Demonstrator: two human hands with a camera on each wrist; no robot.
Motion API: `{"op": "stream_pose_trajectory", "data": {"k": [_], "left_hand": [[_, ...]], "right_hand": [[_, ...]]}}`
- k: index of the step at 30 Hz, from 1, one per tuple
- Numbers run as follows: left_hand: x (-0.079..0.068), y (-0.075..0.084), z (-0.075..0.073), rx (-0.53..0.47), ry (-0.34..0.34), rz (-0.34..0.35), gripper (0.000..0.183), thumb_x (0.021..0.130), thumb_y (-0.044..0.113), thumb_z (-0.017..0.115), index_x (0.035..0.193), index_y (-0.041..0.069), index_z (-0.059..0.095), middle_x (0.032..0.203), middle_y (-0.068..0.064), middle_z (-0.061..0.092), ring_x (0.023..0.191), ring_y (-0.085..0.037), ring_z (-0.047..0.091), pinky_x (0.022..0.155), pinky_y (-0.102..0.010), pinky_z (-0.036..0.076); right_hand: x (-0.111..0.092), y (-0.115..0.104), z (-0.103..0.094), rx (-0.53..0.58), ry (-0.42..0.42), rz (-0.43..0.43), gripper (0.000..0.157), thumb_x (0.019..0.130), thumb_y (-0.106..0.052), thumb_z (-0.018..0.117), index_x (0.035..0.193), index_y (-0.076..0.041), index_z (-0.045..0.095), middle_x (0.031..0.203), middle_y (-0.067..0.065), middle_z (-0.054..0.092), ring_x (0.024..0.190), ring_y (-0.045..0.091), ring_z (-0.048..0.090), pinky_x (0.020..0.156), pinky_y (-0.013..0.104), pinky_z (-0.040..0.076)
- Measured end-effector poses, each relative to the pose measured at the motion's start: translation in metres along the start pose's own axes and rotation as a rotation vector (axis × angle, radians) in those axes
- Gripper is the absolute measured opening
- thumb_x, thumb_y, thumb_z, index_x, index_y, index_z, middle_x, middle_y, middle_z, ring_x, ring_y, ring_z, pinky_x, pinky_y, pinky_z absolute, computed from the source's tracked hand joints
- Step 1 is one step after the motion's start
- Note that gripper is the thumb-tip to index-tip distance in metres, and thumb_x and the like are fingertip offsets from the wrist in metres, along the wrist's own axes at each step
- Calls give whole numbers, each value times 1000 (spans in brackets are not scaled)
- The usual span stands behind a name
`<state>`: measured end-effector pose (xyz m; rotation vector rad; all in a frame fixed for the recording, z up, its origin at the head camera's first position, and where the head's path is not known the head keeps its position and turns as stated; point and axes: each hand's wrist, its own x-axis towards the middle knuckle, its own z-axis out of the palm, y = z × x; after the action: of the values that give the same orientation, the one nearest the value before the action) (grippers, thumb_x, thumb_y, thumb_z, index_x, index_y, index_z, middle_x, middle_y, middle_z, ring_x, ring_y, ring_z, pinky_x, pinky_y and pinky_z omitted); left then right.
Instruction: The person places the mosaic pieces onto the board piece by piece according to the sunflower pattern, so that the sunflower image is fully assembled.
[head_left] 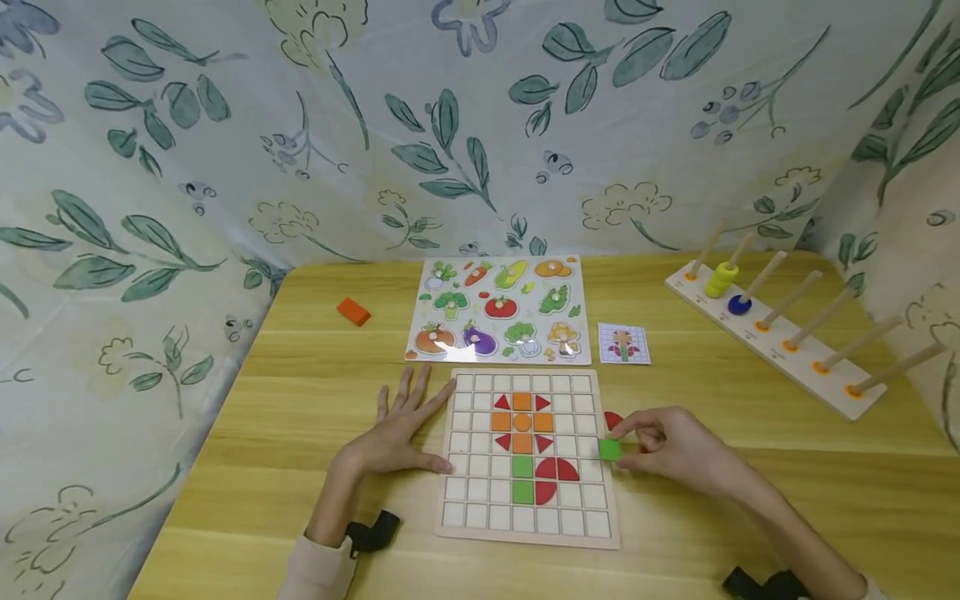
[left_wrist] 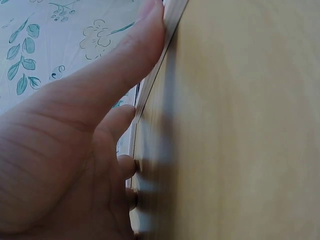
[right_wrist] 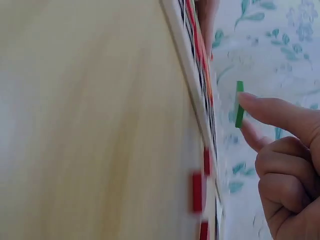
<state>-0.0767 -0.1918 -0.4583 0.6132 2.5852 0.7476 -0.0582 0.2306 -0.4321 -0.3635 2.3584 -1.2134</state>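
A wooden grid board point(head_left: 609, 525) lies on the table, bearing orange squares, an orange circle, red triangles, two green squares and red quarter-circles. My right hand point(head_left: 675, 446) pinches a green square tile point(head_left: 611, 450) between thumb and index finger at the board's right edge; the right wrist view shows this green tile point(right_wrist: 239, 107) edge-on, above the table surface. Just beyond those fingertips lies a red quarter-circle piece point(head_left: 612, 420). With fingers spread, my left hand point(head_left: 386, 442) rests along the board's left edge, thumb and index fingertips at the rim.
Behind the board is a vegetable puzzle point(head_left: 498, 310), with a small pattern card point(head_left: 624, 344) to its right. A peg stand point(head_left: 780, 342) with yellow and blue rings stands at the back right. An orange block point(head_left: 353, 312) lies at the back left. Patterned cloth point(head_left: 480, 150) hangs behind.
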Motion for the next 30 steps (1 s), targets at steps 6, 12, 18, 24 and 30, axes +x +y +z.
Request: {"op": "stream_pose_trajectory", "data": {"k": [6, 12, 18, 24, 30], "left_hand": [[-1, -2, 1, 2, 4, 0, 117, 79, 53, 86, 168, 26, 14, 173, -16, -20, 157, -43, -26, 118, -74, -19], [-2, -1, -1, -3, 9, 0, 117, 79, 52, 86, 167, 27, 14, 173, -15, -19, 157, -42, -26, 118, -73, -20], [-1, -1, 0, -4, 3, -1, 117, 79, 53, 86, 167, 27, 14, 173, -15, -19, 157, -42, -27, 118, -73, -20], [0, -1, 0, -5, -3, -3, 117, 79, 52, 86, 168, 28, 13, 173, -15, -19, 157, -42, -27, 118, -73, -20], [0, -1, 0, -4, -7, -10, 117, 79, 52, 86, 168, 28, 13, 173, -14, -20, 157, -41, -28, 118, -73, -20]], "right_hand": [[3, -31, 42, 21, -61, -12, 25, 81, -21, 89, 102, -14, 77, 61, -6, 34, 56, 4, 31, 53, 20, 28], [6, -43, 81, 38, -123, -86, 22, 78, -17, 91, 94, -15, 77, 58, -9, 35, 53, 1, 29, 51, 18, 23], [6, -44, 98, -52, -71, -147, 24, 72, -16, 94, 87, -16, 74, 58, -13, 34, 53, -1, 29, 52, 17, 24], [7, -43, 99, -72, -71, -155, 25, 70, -20, 95, 84, -21, 74, 57, -14, 34, 52, -1, 29, 51, 17, 23], [10, -37, 95, 27, -171, -161, 23, 75, -21, 93, 94, -24, 81, 57, -11, 35, 52, 0, 29, 53, 17, 27]]}}
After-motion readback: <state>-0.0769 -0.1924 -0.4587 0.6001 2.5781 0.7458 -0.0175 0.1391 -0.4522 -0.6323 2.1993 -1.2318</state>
